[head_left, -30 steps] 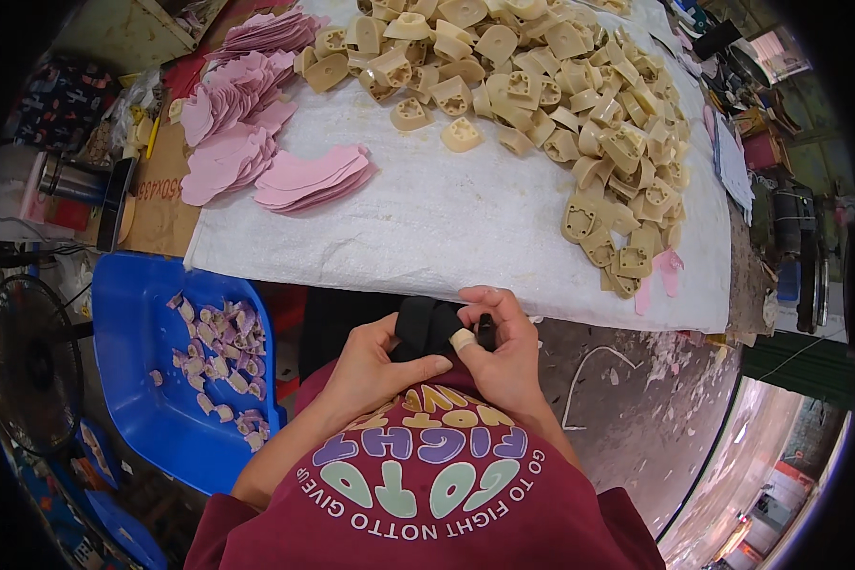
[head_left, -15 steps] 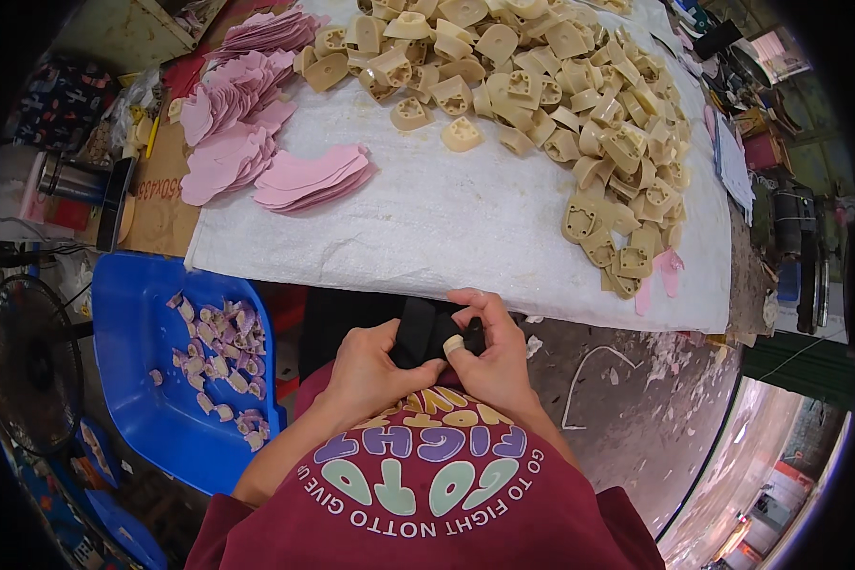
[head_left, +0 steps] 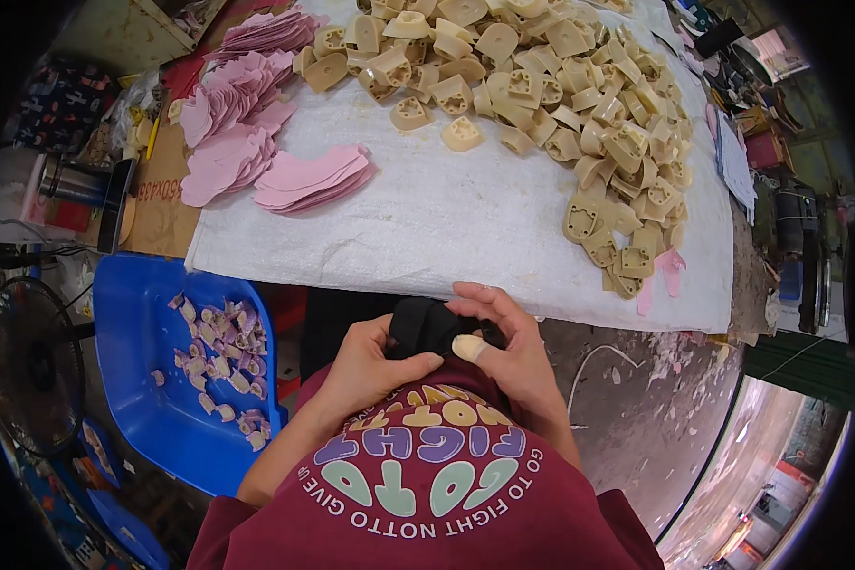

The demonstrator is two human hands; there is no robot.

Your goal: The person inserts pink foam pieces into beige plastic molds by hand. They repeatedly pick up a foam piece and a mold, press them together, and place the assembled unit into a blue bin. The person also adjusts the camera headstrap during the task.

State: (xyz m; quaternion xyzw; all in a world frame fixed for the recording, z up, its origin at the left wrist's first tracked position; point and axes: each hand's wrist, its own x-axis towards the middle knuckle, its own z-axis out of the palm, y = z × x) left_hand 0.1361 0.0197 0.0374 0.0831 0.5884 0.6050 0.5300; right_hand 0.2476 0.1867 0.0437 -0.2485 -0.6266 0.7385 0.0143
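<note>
Close in front of my maroon shirt, I grip a black piece point(head_left: 423, 326) that looks like a folded strap or band; its exact kind cannot be made out. My left hand point(head_left: 369, 366) closes on its left side, thumb along the near edge. From the right, my right hand point(head_left: 515, 353) pinches it, with a pale cover on the thumb tip and the fingers curled over the far side. Both hands are just below the front edge of the white-sheeted table point(head_left: 418, 242). Fingers behind the black piece are partly hidden.
Beige shoe heels point(head_left: 579, 104) lie heaped across the table's far and right side. Pink cut pieces point(head_left: 315, 178) are stacked at left. A blue basin point(head_left: 161, 418) below holds lilac-and-cream pieces point(head_left: 220, 347). A black fan point(head_left: 33, 351) stands at far left.
The black piece has turned and now shows a broader, rounder face between my hands. My right hand has shifted slightly right, its thumb now pressing on the near right side.
</note>
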